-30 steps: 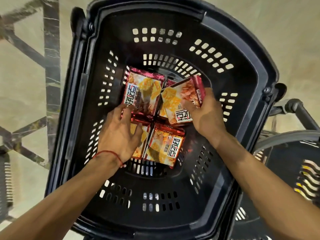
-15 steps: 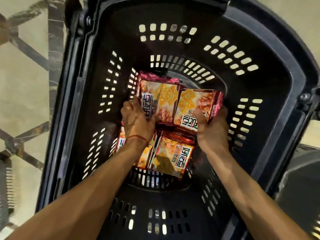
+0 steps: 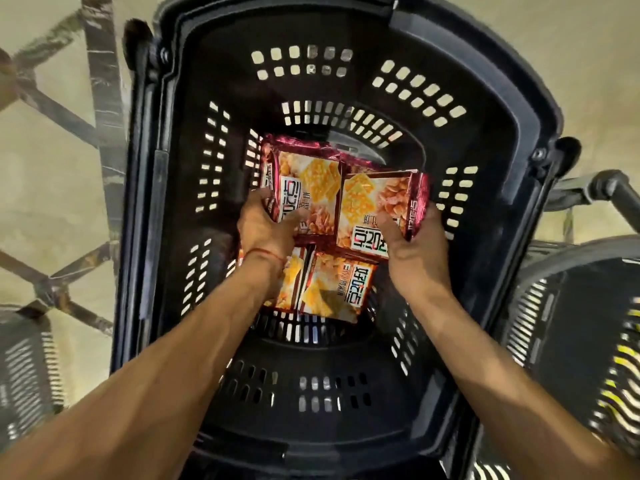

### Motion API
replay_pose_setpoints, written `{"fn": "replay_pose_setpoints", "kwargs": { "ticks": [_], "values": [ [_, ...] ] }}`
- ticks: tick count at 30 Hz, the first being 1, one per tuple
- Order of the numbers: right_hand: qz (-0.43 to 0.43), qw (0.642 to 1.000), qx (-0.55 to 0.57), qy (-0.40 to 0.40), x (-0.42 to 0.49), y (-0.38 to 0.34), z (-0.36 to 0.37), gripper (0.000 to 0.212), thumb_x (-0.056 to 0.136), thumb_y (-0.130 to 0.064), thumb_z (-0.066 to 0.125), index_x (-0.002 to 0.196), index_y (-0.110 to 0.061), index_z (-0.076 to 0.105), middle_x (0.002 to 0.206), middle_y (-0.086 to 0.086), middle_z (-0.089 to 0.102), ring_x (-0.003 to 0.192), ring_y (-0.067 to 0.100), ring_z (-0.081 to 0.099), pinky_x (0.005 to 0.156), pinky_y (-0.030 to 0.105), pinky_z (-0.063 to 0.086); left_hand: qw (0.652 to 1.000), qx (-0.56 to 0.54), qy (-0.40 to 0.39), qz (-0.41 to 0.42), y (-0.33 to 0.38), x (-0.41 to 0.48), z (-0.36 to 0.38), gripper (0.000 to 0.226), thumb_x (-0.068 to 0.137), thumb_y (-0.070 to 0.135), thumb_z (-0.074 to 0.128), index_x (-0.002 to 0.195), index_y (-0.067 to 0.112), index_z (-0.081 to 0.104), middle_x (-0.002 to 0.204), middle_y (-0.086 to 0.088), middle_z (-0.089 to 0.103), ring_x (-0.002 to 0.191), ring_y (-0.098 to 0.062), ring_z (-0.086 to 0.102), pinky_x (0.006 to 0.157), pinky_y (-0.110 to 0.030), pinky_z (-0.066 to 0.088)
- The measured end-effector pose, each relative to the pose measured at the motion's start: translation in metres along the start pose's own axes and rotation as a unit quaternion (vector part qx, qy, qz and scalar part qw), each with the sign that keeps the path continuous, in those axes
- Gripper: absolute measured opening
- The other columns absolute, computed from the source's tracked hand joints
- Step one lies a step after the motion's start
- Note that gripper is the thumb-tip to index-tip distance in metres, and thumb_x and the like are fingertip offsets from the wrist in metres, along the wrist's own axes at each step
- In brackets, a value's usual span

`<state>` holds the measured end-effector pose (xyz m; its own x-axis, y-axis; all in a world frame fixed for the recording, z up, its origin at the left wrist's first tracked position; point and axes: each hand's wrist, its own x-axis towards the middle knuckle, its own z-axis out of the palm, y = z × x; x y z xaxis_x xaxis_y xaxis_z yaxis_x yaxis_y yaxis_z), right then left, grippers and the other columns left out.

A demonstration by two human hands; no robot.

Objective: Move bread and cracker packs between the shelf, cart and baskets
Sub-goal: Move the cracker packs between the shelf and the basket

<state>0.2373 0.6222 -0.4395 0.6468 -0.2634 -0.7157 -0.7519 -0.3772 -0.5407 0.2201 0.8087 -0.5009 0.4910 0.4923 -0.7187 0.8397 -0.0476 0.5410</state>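
The left hand (image 3: 266,230) has moved off the lower packs (image 3: 336,289); its grip now grasps the left cracker pack (image 3: 304,181), the right hand's (image 3: 415,247) the right cracker pack (image 3: 377,206), toward the basket's (image 3: 221,81) 12 o'clock. Lifting both out looks next.

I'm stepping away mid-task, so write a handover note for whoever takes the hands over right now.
Left hand grips the upper left cracker pack.
Right hand grips the upper right cracker pack; the two touch side by side, inside the black basket.
The lower right pack and lower left pack lie on its floor beneath.
Done: both top packs gripped.
Left: move them, probably then the lower two.
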Motion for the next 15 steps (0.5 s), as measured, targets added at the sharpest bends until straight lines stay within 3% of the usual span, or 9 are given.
{"fn": "replay_pose_setpoints", "kwargs": {
  "ticks": [2,3,5,6,8,9,12,15],
  "values": [
    [-0.010,1.000,-0.013,0.001,-0.026,-0.011,-0.016,0.057,0.097,-0.042,0.071,0.146,-0.023,0.049,0.127,-0.010,0.068,0.117,0.005,0.065,0.108,0.031,0.051,0.999,-0.043,-0.013,-0.010,0.013,-0.029,-0.017,0.060,0.077,0.015,0.087,0.128,0.017,0.054,0.115,-0.004,0.068,0.096,-0.011,0.067,0.080,-0.017,0.058],
    [-0.007,1.000,-0.013,-0.002,-0.042,-0.017,-0.026,0.062,0.097,-0.046,0.070,0.149,-0.023,0.047,0.131,-0.010,0.067,0.120,0.003,0.063,0.109,0.027,0.049,0.998,-0.050,-0.022,-0.008,0.019,-0.045,-0.027,0.057,0.078,0.015,0.087,0.125,0.019,0.054,0.113,-0.004,0.070,0.096,-0.012,0.069,0.085,-0.025,0.059],
    [0.006,1.000,0.006,-0.016,-0.076,-0.034,-0.048,0.057,0.097,-0.045,0.070,0.147,-0.026,0.049,0.124,-0.017,0.067,0.108,-0.010,0.062,0.091,0.003,0.046,0.998,-0.057,-0.041,0.000,0.035,-0.081,-0.051,0.053,0.081,0.015,0.084,0.124,0.019,0.053,0.111,-0.004,0.072,0.099,-0.017,0.071,0.086,-0.032,0.061],
    [0.011,1.000,0.010,-0.014,-0.094,-0.042,-0.060,0.054,0.096,-0.044,0.071,0.144,-0.027,0.052,0.121,-0.017,0.068,0.102,-0.009,0.063,0.080,-0.001,0.044,0.997,-0.056,-0.045,0.001,0.047,-0.103,-0.063,0.053,0.083,0.014,0.082,0.128,0.016,0.053,0.108,-0.002,0.071,0.096,-0.014,0.071,0.079,-0.024,0.061],
    [0.007,1.000,0.009,-0.012,-0.130,-0.059,-0.088,0.055,0.093,-0.047,0.075,0.140,-0.026,0.055,0.120,-0.012,0.070,0.101,0.000,0.066,0.080,0.007,0.049,0.998,-0.046,-0.047,0.011,0.071,-0.148,-0.088,0.054,0.085,0.014,0.081,0.132,0.013,0.054,0.106,0.002,0.070,0.088,-0.003,0.067,0.068,-0.012,0.055],
    [-0.002,1.000,0.010,-0.012,-0.150,-0.068,-0.104,0.054,0.092,-0.048,0.076,0.136,-0.024,0.057,0.117,-0.011,0.071,0.098,-0.003,0.067,0.079,0.009,0.051,0.998,-0.042,-0.052,0.015,0.082,-0.170,-0.101,0.053,0.085,0.017,0.082,0.131,0.015,0.055,0.108,0.002,0.070,0.089,-0.003,0.067,0.070,-0.013,0.056],
    [-0.029,0.999,0.006,-0.040,-0.206,-0.092,-0.152,0.039,0.090,-0.046,0.078,0.121,-0.026,0.064,0.103,-0.018,0.071,0.083,-0.018,0.063,0.070,0.003,0.046,0.997,-0.042,-0.068,0.013,0.112,-0.236,-0.140,0.049,0.080,0.023,0.086,0.122,0.029,0.060,0.112,0.000,0.073,0.097,-0.017,0.071,0.086,-0.035,0.060],
    [-0.039,0.997,0.035,-0.055,-0.259,-0.114,-0.195,0.030,0.091,-0.048,0.074,0.114,-0.031,0.066,0.098,-0.018,0.073,0.081,-0.012,0.065,0.069,0.005,0.046,0.995,-0.043,-0.086,0.026,0.139,-0.291,-0.173,0.044,0.083,0.011,0.082,0.120,0.023,0.061,0.104,0.003,0.073,0.089,-0.016,0.071,0.076,-0.031,0.060]
  ]
}}
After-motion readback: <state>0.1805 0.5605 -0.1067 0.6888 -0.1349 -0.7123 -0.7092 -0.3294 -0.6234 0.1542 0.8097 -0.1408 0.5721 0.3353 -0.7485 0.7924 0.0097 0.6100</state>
